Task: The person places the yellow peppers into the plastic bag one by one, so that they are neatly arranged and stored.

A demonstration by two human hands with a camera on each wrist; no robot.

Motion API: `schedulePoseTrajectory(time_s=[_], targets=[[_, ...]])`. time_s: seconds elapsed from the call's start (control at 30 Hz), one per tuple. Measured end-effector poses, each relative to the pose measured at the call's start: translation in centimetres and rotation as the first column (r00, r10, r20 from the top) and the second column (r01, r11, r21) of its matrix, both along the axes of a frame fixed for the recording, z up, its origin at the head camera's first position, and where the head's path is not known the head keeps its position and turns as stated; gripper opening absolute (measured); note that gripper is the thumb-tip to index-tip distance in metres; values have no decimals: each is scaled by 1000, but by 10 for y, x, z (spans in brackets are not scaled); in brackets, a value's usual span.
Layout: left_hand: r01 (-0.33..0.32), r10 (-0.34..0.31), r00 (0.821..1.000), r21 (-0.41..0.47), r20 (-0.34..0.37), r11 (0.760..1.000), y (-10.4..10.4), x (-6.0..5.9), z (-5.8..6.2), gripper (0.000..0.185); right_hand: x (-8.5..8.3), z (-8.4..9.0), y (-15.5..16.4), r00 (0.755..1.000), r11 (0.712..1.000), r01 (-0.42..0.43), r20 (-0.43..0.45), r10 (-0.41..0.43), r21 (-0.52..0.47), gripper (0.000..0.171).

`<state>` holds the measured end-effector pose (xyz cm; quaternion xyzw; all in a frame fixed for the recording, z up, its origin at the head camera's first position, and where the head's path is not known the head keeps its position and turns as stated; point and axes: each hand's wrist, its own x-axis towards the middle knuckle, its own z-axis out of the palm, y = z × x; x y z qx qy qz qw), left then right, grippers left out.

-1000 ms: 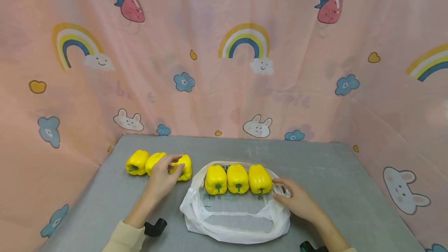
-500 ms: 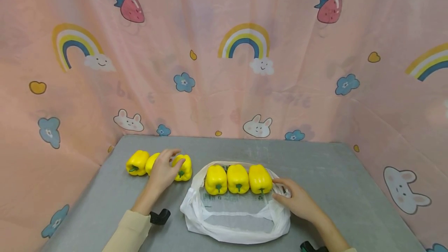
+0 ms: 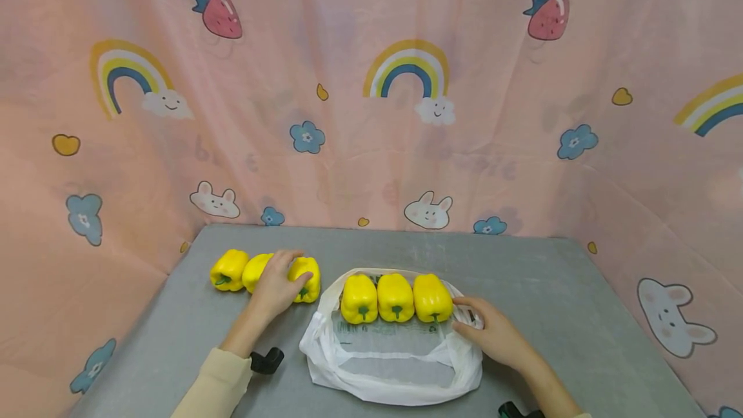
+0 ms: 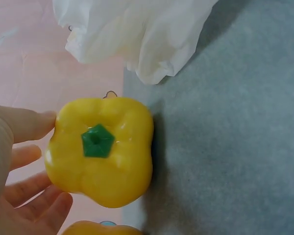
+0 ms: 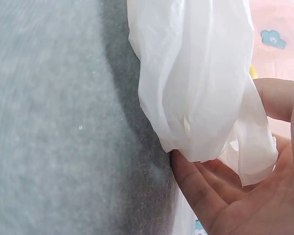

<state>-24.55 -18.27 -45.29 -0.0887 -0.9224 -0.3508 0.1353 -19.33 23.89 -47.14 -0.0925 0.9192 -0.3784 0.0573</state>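
My left hand point(image 3: 275, 287) grips the rightmost yellow bell pepper point(image 3: 307, 279) of the group on the left, thumb on the near side. The left wrist view shows this pepper's green stem point(image 4: 98, 141) facing the camera, with thumb and fingertips at its edge. Three more yellow bell peppers point(image 3: 395, 297) stand side by side in an open white plastic bag point(image 3: 400, 392). At the bag's right rim, my right hand point(image 3: 493, 334) holds the plastic, its fingers curled about the white folds point(image 5: 201, 88) and close to the rightmost bagged pepper.
Two other yellow bell peppers point(image 3: 229, 270) lie left of my left hand, the second partly hidden by it. The grey table point(image 3: 522, 269) ends at a pink patterned curtain point(image 3: 348, 166) behind. Black wrist-worn pieces point(image 3: 267, 361) sit by both wrists.
My left hand shifted slightly right and its fingers closed in on the rightmost loose pepper. The right hand, the bag and the three peppers in it look unmoved.
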Motion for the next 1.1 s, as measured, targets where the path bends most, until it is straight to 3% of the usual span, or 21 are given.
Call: schedulePoseTrajectory(time_s=[0.47, 0.7, 1.1], targets=[[74, -69, 991, -40, 117, 996, 4, 9, -1, 59, 0, 0, 0, 1000, 1000, -2, 9, 2, -3, 55], [74, -65, 985, -49, 158, 996, 6, 8, -4, 62, 0, 0, 0, 1000, 1000, -2, 16, 2, -4, 55], [84, -78, 990, -46, 121, 995, 5, 8, -2, 61, -1, -1, -2, 999, 1000, 22, 27, -22, 4, 55]])
